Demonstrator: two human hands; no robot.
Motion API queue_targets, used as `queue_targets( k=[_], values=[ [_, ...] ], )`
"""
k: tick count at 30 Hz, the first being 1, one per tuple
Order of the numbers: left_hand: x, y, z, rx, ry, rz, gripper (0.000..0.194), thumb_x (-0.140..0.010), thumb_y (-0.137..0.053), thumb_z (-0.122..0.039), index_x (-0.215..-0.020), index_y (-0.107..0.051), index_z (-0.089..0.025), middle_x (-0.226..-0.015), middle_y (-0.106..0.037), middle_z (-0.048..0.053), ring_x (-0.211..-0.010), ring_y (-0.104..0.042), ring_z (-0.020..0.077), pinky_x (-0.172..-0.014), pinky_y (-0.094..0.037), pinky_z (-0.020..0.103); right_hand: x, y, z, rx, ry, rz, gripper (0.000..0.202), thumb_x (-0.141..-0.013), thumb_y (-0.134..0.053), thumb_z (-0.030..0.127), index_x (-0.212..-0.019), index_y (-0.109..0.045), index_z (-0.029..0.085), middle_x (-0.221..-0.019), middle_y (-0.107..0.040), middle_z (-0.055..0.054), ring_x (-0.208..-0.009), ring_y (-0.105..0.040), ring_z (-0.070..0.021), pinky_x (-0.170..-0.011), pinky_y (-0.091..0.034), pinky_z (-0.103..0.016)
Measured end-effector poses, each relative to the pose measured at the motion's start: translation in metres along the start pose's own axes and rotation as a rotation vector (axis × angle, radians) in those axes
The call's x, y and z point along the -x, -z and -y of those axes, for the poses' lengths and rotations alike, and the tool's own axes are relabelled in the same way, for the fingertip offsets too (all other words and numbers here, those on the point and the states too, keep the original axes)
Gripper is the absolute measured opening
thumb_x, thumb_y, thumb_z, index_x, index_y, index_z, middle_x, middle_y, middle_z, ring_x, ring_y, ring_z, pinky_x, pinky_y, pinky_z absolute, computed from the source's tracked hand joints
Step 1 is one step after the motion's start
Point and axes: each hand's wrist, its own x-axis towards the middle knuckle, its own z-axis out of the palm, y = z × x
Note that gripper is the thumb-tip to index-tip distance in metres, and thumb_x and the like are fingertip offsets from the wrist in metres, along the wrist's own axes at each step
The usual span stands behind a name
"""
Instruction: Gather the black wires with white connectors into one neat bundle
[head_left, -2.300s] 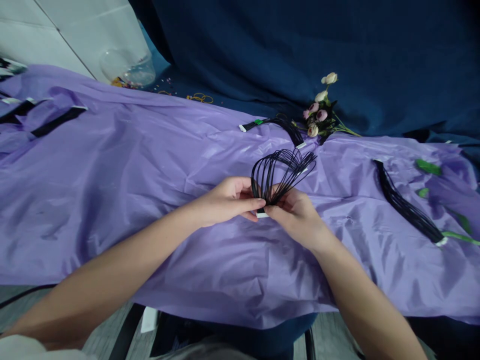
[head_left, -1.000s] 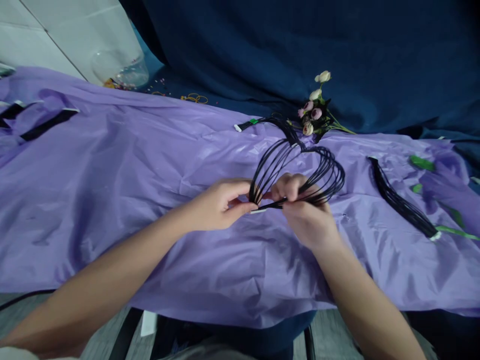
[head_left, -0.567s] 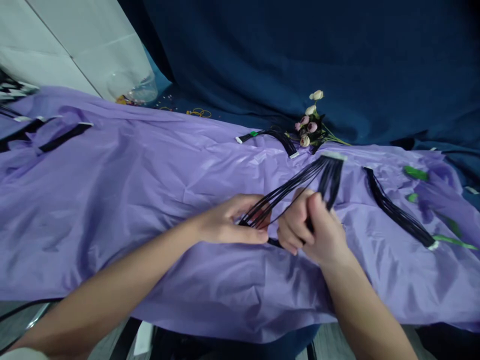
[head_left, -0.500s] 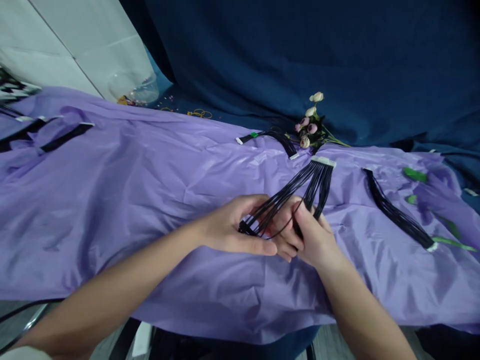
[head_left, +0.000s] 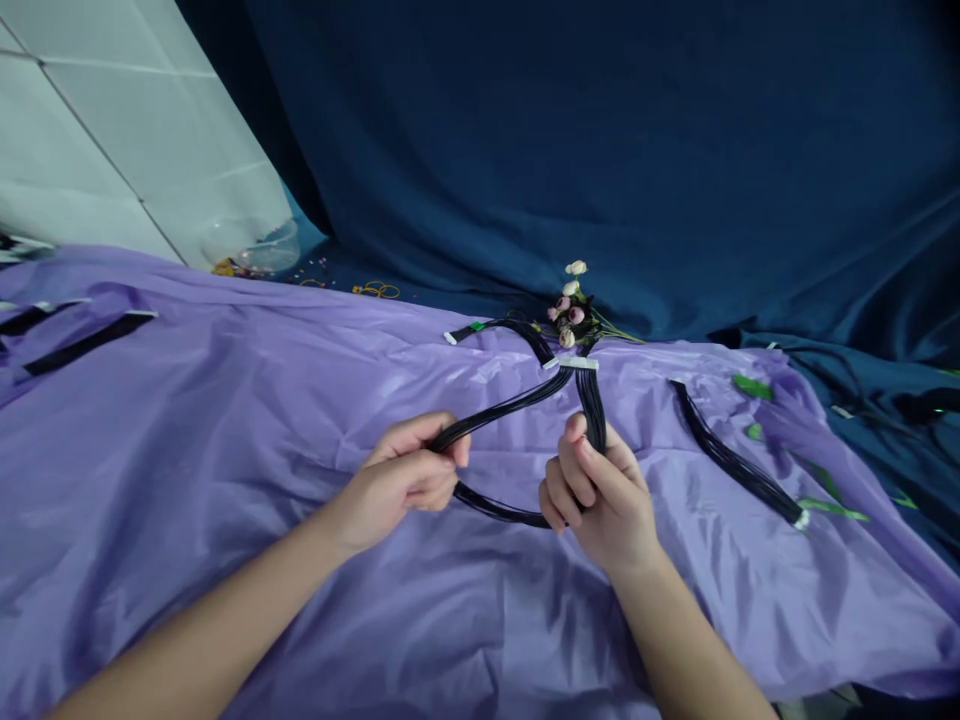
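Note:
A black wire harness (head_left: 510,403) is stretched in a loop between my two hands, over the purple cloth. Its white connector (head_left: 579,363) points away from me at the top, and two bundles of thin black wires run down from it. My left hand (head_left: 412,470) is closed around the left bundle. The fingers of my right hand (head_left: 596,485) are wrapped round the right bundle. Below, a curved stretch of wires (head_left: 499,510) passes from one hand to the other. Whatever lies inside both grips is hidden by the fingers.
Another black harness (head_left: 735,455) lies on the purple cloth (head_left: 300,560) at right. One with a green tag (head_left: 478,326) rests by the artificial flowers (head_left: 571,310). More harnesses (head_left: 90,343) are at far left. A clear plastic tub (head_left: 259,247) stands behind, beside yellow rubber bands (head_left: 377,290).
My hands have moved apart, the left one leftward. The left hand has closed around its bundle, and the spread wires are now gathered into tighter strands. The view has tilted up and turned right.

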Motion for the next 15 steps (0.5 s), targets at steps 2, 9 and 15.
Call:
queue_targets(
  k=[2,9,15],
  values=[
    [0.001,0.0,-0.002,0.052,0.011,0.013,0.006,-0.076,-0.048,-0.013,-0.072,-0.05,-0.018,-0.044,-0.02,-0.01,-0.039,-0.015,0.0036,-0.044,-0.018,0.02,-0.001,0.001,0.001,-0.036,0.011,0.013,0.007,-0.087,-0.056,0.033,-0.087,-0.054,0.026,-0.049,-0.028,0.01,-0.033,-0.026,-0.005,-0.033,-0.039,-0.016],
    [0.0,0.004,-0.009,0.213,0.036,0.061,0.01,-0.077,-0.046,-0.013,-0.071,-0.05,-0.019,-0.047,-0.015,-0.009,-0.037,-0.011,0.004,-0.041,-0.018,0.018,-0.001,0.003,0.004,-0.147,0.023,0.06,0.008,-0.089,-0.051,0.028,-0.087,-0.057,0.024,-0.05,-0.029,0.01,-0.034,-0.027,-0.0045,-0.032,-0.04,-0.015],
    [0.002,0.009,-0.013,0.292,0.09,0.085,0.012,-0.078,-0.044,-0.012,-0.074,-0.052,-0.02,-0.049,-0.013,-0.008,-0.036,-0.01,0.0047,-0.038,-0.019,0.017,-0.002,0.004,0.006,-0.214,0.0,0.079,0.008,-0.09,-0.051,0.029,-0.088,-0.056,0.024,-0.051,-0.027,0.01,-0.033,-0.024,-0.0046,-0.03,-0.04,-0.015]
  ],
)
